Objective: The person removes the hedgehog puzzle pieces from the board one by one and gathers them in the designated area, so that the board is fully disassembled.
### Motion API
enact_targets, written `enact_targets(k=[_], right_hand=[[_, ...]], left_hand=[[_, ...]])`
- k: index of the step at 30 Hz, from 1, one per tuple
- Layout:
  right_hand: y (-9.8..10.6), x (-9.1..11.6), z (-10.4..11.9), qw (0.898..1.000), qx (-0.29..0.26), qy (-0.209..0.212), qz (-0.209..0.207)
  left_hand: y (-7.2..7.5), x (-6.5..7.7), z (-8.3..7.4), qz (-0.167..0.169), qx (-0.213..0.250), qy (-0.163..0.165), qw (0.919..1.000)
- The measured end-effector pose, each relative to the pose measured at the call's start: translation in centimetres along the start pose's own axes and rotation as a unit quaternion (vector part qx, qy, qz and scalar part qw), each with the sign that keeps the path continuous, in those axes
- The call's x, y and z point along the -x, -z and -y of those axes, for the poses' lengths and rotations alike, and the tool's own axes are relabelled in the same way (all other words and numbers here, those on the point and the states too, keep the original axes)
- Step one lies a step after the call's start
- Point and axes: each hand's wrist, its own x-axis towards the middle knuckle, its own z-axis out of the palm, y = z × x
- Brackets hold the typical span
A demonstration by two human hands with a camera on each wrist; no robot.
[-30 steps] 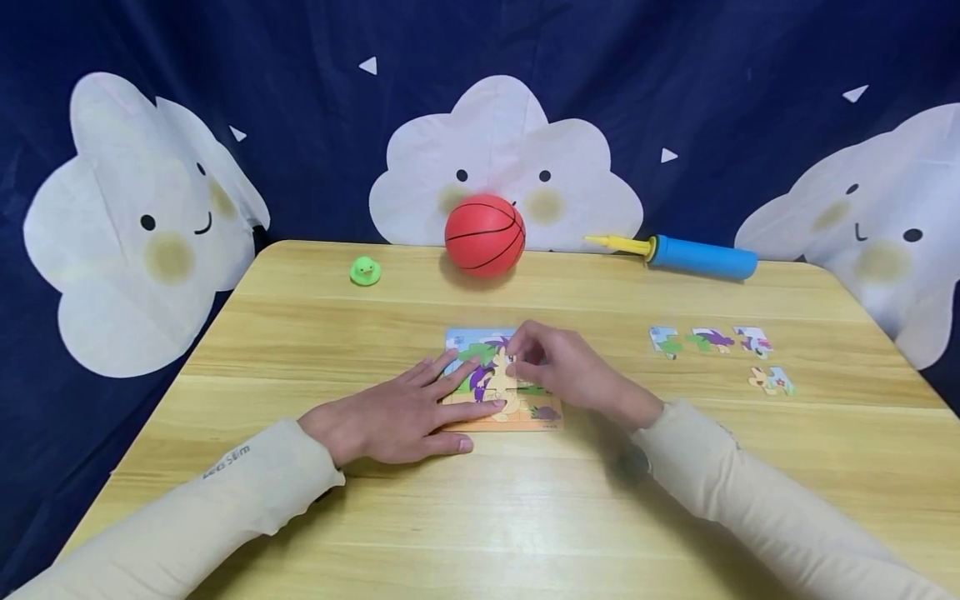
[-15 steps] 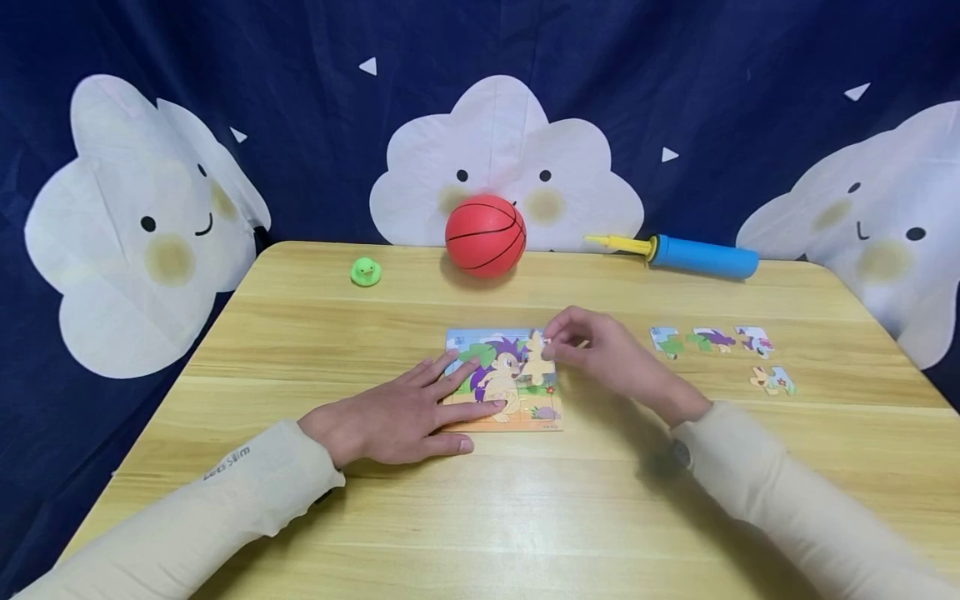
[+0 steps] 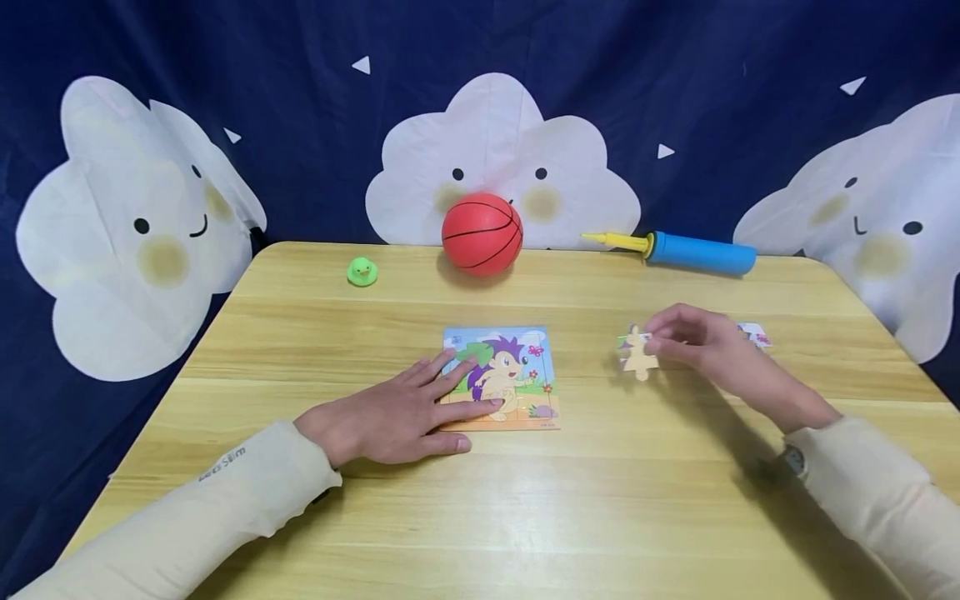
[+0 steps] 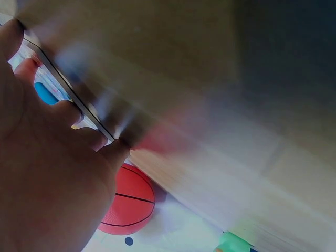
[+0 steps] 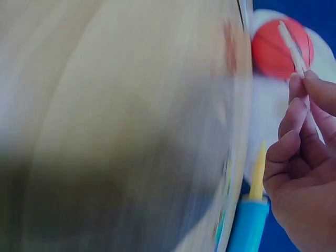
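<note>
My left hand (image 3: 397, 414) lies flat with fingers spread, its fingertips resting on the left part of a jigsaw puzzle board (image 3: 538, 387). The board's picture is a purple-spined hedgehog among flowers. To the right of the board, my right hand (image 3: 708, 348) pinches a jigsaw puzzle piece (image 3: 639, 357) between thumb and fingers, above the table. The piece is mostly cream on the side facing the head camera; in the right wrist view the puzzle piece (image 5: 292, 47) appears nearly edge-on. Behind the right hand, another puzzle piece (image 3: 757, 335) shows partly; the hand hides the other loose pieces.
At the back of the wooden table (image 3: 480, 517) are a green toy duck (image 3: 362, 272), a red ball (image 3: 482, 235) with black lines and a blue hand pump (image 3: 701, 253) with a yellow nozzle. A dark blue curtain (image 3: 315, 108) with white clouds hangs behind.
My right hand has lifted the puzzle piece off the board and carried it right, toward the loose pieces. The hedgehog picture beneath is now uncovered. My left hand has stayed in place.
</note>
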Motion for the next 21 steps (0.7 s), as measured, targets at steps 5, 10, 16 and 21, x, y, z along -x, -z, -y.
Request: enact_targets(k=[5, 10, 16, 21], right_hand=[[3.0, 1.8, -2.8, 0.999, 0.007, -0.028, -0.028], [4.9, 3.2, -5.3, 0.998, 0.020, -0.045, -0.034], [5.9, 4.0, -7.1, 0.996, 0.049, -0.069, -0.023], [6.2, 4.4, -8.0, 0.995, 0.079, -0.065, -0.015]], left_hand=[[0.0, 0.0, 0.0, 0.000, -0.001, 0.000, 1.0000], [-0.1, 0.1, 0.0, 0.002, 0.000, 0.004, 1.0000], [-0.1, 0.1, 0.0, 0.000, 0.000, 0.004, 1.0000], [-0.1, 0.0, 0.0, -0.001, 0.000, 0.002, 1.0000]])
